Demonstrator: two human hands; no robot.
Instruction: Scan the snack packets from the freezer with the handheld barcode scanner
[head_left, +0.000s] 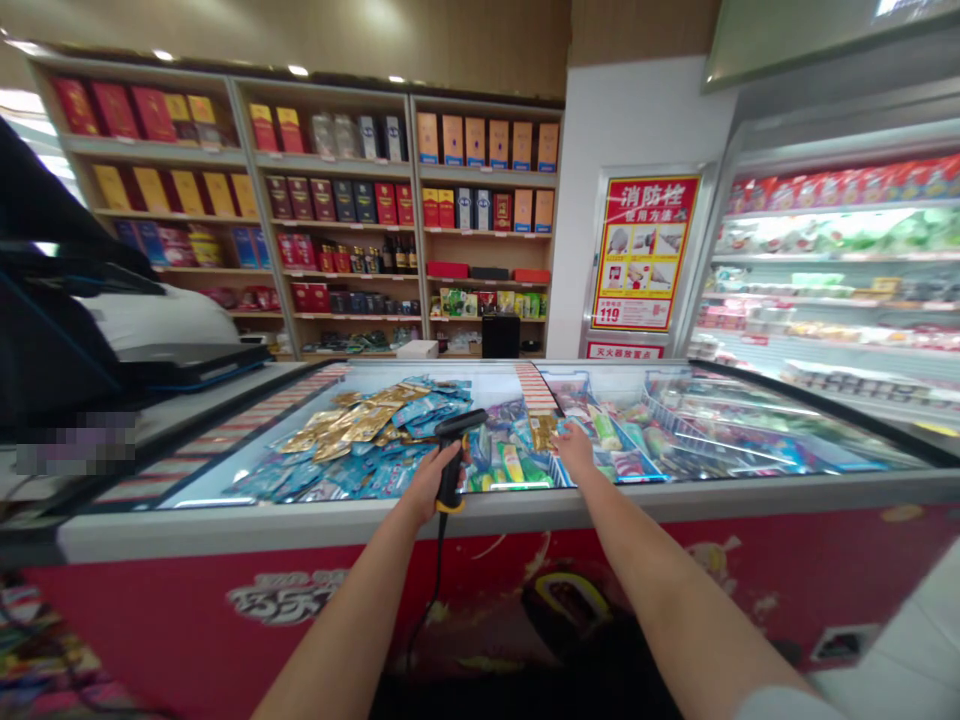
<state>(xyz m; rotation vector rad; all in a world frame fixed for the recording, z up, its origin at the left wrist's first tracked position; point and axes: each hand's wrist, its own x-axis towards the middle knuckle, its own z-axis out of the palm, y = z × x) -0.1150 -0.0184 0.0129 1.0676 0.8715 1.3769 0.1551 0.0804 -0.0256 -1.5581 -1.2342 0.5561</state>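
Centrally, a black handheld barcode scanner with a yellow band at the base of its grip [454, 445] stands upright over the near edge of a long chest freezer with a red printed front, a grey rim and sliding glass lids [300, 522]. The left hand [433, 482] holds it, fingers wrapped tight around the grip, the scanner's head pointing away over the glass. A thin black cable [433, 585] hangs from the grip down the freezer's front.

Just to the right, the right hand [576, 450] reaches forward onto the glass lid, fingers spread and holding nothing. Under the glass beneath it lie mixed colourful ice-cream wrappers [517, 462]. Under the left lid sits a heap of gold and blue foil packets [364, 430].

To the left, on a grey bench [217, 395], stands a black till screen seen from behind [52, 320].

Against the back wall are wooden shelves of red, yellow and blue gift boxes and bottles [337, 200]. Beside them hangs a red and yellow fire-hose poster [643, 255]. At the far right is an open lit chiller cabinet with rows of packaged food [840, 260].
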